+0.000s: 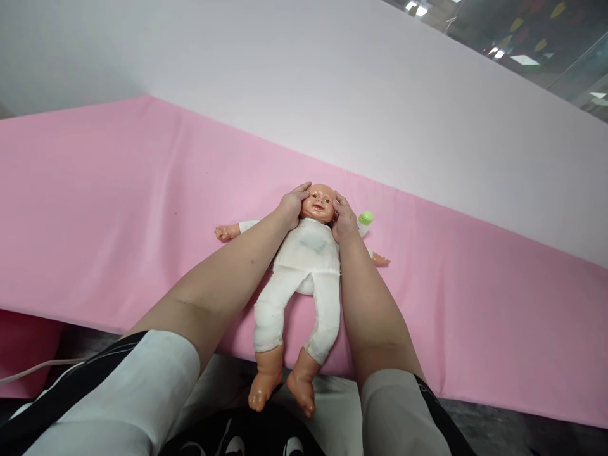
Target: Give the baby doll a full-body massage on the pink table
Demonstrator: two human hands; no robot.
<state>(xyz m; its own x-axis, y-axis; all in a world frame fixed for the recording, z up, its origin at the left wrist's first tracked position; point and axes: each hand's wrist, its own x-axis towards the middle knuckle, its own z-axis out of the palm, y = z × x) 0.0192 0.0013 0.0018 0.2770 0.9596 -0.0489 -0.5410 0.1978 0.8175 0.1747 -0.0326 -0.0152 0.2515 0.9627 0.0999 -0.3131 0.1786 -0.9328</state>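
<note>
A baby doll (pixel 308 250) with a white cloth body and plastic head, hands and feet lies on its back on the pink-covered table. Its head points away from me and its feet hang over the near edge. My left hand (pixel 293 206) cups the left side of the doll's head, fingers along the temple. On the other side my right hand (pixel 345 218) is curved against the head in the same way. Both palms are hidden. A small bottle with a green cap (pixel 365 221) is just right of my right hand, partly covered by it.
The pink table cover (pixel 479 304) stretches to both sides. Behind it stands a plain white wall (pixel 304 82), with glass panels (pixel 527 44) at the upper right. At the lower left a white cable (pixel 42 368) runs below the table edge.
</note>
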